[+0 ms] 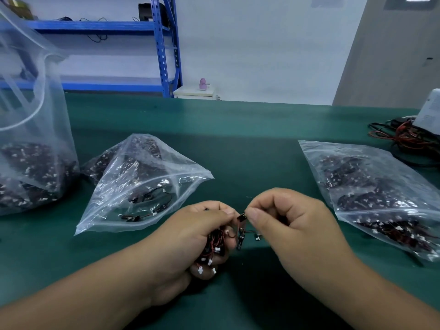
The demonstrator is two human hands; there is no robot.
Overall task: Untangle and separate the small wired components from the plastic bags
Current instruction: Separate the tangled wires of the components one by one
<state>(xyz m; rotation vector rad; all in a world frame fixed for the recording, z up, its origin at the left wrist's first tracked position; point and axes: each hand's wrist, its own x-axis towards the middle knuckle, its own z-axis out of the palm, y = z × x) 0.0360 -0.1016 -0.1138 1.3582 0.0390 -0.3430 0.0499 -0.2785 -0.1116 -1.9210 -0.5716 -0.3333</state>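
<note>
Head view: clutching a tangled bundle of wired components (213, 246) in the left grip (197, 234), fingers curled round it, at 6 o'clock over the green table (250, 151). Pinching one small component (241, 217) between thumb and forefinger of the right grip (292, 217), just beside the left. Lying at 9 o'clock, a slack zip bag (142, 184); standing beyond it at the left edge, a taller bag (35, 139); lying at 3 o'clock, a fuller bag (381, 194).

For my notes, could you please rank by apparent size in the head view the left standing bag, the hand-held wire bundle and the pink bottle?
Left standing bag, partly cropped.
Wire bundle in the left hand.
Pink bottle; it stands far off, so only apparent.
</note>
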